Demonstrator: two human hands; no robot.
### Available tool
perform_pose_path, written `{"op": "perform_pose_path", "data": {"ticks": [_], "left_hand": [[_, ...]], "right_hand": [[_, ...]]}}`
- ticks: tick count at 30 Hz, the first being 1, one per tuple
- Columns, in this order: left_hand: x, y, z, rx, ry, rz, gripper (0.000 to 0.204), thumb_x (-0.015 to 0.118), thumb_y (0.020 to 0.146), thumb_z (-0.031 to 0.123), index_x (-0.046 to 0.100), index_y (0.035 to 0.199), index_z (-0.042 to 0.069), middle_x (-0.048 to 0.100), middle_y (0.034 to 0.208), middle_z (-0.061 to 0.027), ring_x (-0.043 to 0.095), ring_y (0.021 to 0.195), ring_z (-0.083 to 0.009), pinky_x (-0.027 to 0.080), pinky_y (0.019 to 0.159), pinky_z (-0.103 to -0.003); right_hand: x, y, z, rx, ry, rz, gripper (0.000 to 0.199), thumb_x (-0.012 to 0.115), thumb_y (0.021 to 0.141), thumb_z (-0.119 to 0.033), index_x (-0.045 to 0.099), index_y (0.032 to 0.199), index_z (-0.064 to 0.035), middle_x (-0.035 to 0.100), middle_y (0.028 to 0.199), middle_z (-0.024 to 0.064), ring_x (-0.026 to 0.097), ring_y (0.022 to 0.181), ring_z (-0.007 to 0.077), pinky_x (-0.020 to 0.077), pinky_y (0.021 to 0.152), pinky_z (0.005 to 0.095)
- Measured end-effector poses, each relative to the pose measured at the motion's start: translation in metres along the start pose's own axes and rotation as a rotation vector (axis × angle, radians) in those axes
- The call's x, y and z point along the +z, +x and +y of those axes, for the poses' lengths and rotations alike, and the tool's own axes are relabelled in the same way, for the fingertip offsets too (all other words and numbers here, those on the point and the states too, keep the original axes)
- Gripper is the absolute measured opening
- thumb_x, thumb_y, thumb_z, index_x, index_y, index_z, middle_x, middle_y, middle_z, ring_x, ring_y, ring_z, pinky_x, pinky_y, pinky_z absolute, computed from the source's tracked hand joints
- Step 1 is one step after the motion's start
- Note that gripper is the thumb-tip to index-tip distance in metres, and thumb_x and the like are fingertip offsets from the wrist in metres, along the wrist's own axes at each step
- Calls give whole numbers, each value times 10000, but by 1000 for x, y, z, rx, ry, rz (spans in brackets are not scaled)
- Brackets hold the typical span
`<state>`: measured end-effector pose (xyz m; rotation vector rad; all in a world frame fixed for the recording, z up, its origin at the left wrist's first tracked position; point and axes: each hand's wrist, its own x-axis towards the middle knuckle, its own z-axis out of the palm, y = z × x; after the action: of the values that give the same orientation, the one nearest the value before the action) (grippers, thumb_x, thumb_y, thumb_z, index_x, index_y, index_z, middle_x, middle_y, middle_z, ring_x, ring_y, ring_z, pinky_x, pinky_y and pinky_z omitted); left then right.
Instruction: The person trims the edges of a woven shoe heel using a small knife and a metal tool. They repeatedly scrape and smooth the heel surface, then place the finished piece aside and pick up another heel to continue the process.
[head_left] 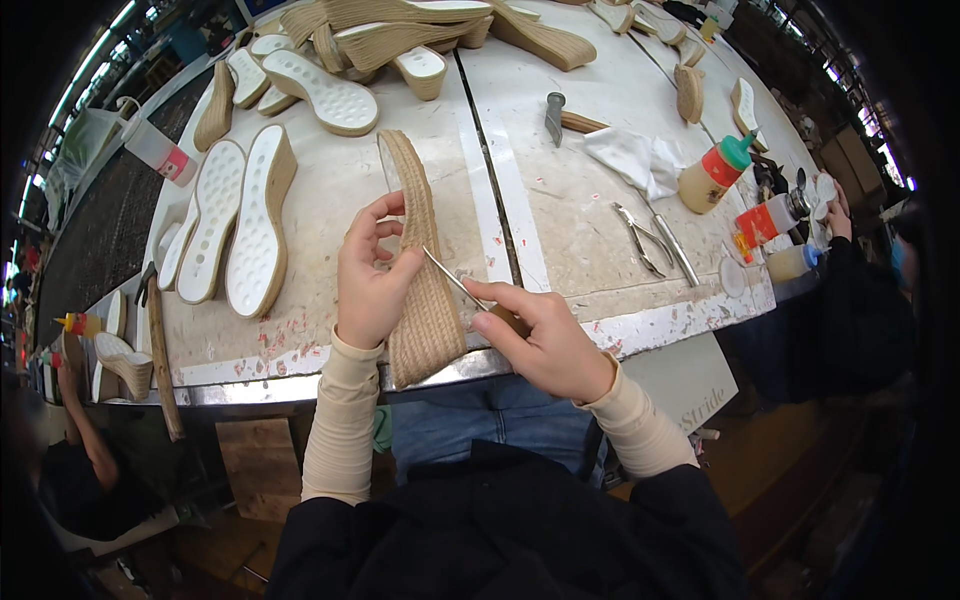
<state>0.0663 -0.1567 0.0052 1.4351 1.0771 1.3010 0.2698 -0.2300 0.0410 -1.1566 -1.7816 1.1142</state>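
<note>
A wedge shoe sole (428,320) with braided, jute-coloured sides stands on edge over the front of the table. My left hand (372,280) is closed around its middle, thumb against the braid and fingers behind the far side. Pinched in my right hand (548,345) is a thin metal awl (450,275), its brown handle mostly hidden in the palm. The awl's tip touches the braided side, close to my left thumb.
White-topped soles (262,220) lie to the left, with more piled (400,40) at the back. A hammer (556,118), white cloth (640,160), pliers (640,240) and squeeze bottles (712,178) sit to the right. Another person's hand (838,212) works at the right edge.
</note>
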Motion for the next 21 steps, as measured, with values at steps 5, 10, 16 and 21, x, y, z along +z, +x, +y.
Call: {"op": "perform_pose_path", "data": {"ticks": [5, 10, 16, 21], "left_hand": [[0, 0, 1, 9, 10, -3, 534, 628, 751, 23, 539, 1277, 11, 606, 1169, -37, 555, 950, -101, 400, 725, -228], [-1, 0, 2, -2, 11, -17, 528, 615, 773, -9, 506, 1290, -18, 600, 1137, -56, 567, 951, -103, 437, 748, -224], [-1, 1, 3, 10, 26, -31, 508, 591, 806, -46, 470, 1299, -56, 586, 1117, -82, 576, 958, -111, 480, 775, -223], [0, 2, 4, 10, 48, -38, 507, 563, 825, -66, 437, 1316, -73, 574, 1100, -104, 582, 976, -123, 506, 838, -237]], "right_hand": [[3, 0, 3, -17, -5, 16, 348, 586, 950, -133, 593, 1270, 3, 510, 600, 11, 423, 529, 52, 376, 496, 245], [8, -4, 2, 158, 212, -27, 376, 541, 987, -175, 544, 1329, -19, 547, 657, -8, 470, 479, 45, 389, 446, 208], [6, -4, 3, 326, 514, -92, 391, 518, 1002, -182, 507, 1357, -16, 571, 710, 12, 486, 475, 50, 392, 431, 196], [3, -8, 4, 176, 266, -6, 369, 572, 966, -164, 560, 1294, 5, 587, 693, 43, 512, 501, 77, 412, 475, 238]]}}
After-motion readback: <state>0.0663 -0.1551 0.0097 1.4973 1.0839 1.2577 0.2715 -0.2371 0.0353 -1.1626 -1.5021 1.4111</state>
